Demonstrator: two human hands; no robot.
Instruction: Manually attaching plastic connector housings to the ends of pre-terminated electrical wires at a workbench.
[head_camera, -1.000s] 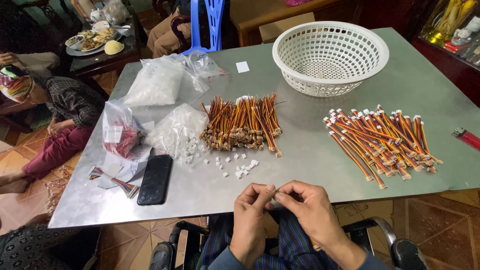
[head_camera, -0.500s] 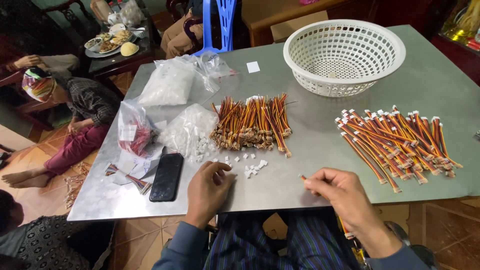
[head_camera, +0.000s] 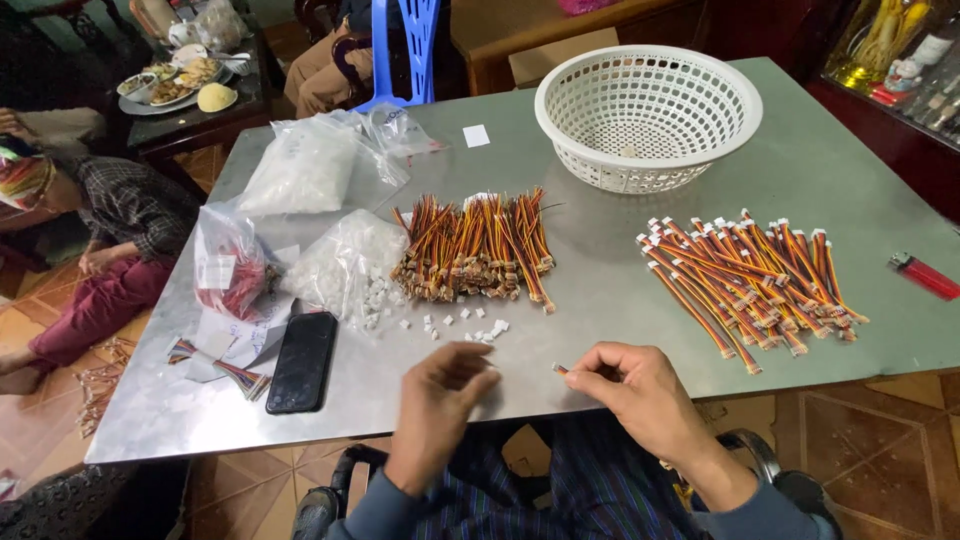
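White plastic basket (head_camera: 648, 115) at far side of metal table (head_camera: 830, 180), black phone (head_camera: 302, 361) face down near left edge, red lighter (head_camera: 925, 275) far right, food plate (head_camera: 180, 88) on side table behind.

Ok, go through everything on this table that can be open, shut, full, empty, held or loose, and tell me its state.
White basket: upright, nearly empty.
Phone: flat, screen dark.
Bag of white connectors: open, pieces spilled out.
Right hand: pinching a wire end.
Left hand: fingers curled near loose connectors.
Red lighter: lying flat.
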